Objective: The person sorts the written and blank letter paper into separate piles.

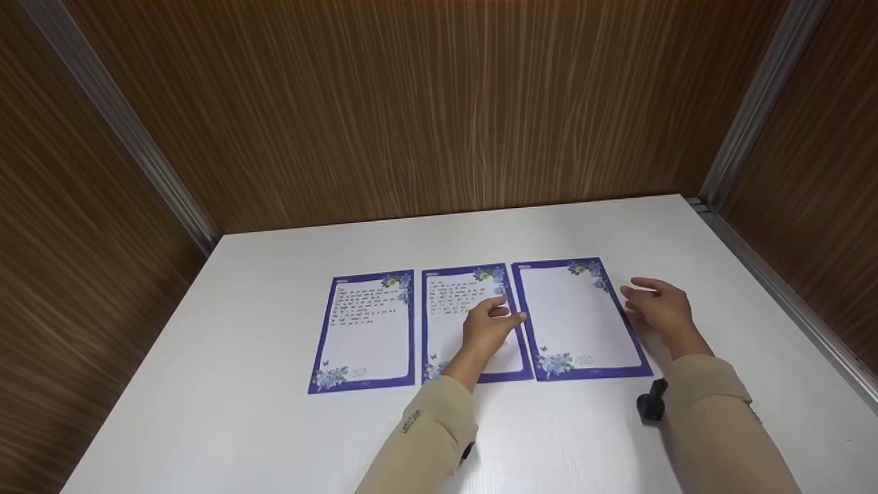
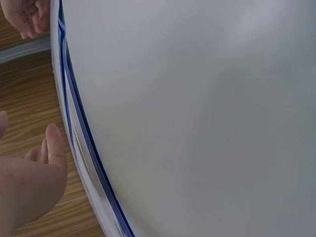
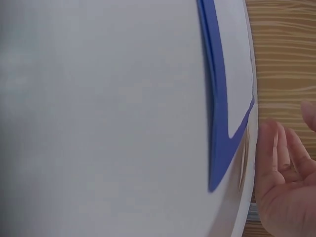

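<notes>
Three sheets of letter paper with blue-purple borders and flower corners lie in a row. The left sheet [image 1: 374, 350] and the middle sheet [image 1: 446, 333] carry handwriting on their upper parts; the right sheet [image 1: 569, 315] shows no handwriting. My left hand [image 1: 485, 329] is over the middle sheet, its thumb near the left edge of the right sheet. Beyond the right sheet's right edge is my right hand [image 1: 662, 309], fingers bent loosely. Neither hand holds anything. In the right wrist view, the right hand [image 3: 286, 182] appears apart from a sheet's blue border [image 3: 224, 153].
The sheets lie on a white table [image 1: 240, 425]. Brown wood-grain panels [image 1: 411, 110] with metal edge strips [image 1: 754, 96] stand behind it and at both sides. A small black object [image 1: 651, 403] is beside the right sleeve [image 1: 713, 391].
</notes>
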A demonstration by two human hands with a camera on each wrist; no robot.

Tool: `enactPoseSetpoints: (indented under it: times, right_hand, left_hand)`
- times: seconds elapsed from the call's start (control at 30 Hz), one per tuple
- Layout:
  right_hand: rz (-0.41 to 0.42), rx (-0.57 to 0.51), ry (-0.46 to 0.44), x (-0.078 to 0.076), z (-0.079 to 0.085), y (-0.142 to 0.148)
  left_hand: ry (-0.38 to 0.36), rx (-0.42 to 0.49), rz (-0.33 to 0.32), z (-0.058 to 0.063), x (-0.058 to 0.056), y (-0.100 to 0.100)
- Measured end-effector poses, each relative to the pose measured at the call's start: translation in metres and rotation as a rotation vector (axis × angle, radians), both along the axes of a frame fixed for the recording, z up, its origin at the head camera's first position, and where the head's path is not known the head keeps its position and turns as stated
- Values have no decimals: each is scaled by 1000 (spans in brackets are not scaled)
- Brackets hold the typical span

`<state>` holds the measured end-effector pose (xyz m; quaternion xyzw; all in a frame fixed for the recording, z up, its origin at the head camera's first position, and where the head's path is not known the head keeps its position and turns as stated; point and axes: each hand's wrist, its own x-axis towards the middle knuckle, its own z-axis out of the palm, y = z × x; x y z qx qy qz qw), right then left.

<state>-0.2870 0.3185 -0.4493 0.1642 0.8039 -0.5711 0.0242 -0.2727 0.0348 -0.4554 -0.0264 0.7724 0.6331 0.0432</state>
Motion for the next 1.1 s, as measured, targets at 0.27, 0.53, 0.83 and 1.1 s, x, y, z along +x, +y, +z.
enactPoseSetpoints:
  times: [0.27,0.53,0.83,1.1]
  right_hand:
    - [-31,-68,103,-3,4,-20]
    - [-61,-98,132,-9,1,-37]
    - [0,-139,135,-12,1,-61]
    - [60,-145,166,-16,-1,-84]
  left_hand:
    - [-1,-16,1,-1,-7,-32]
    - [15,-27,61,-1,-13,-65]
    - [11,-42,142,-3,-18,-99]
    - [18,-34,217,-5,-21,-128]
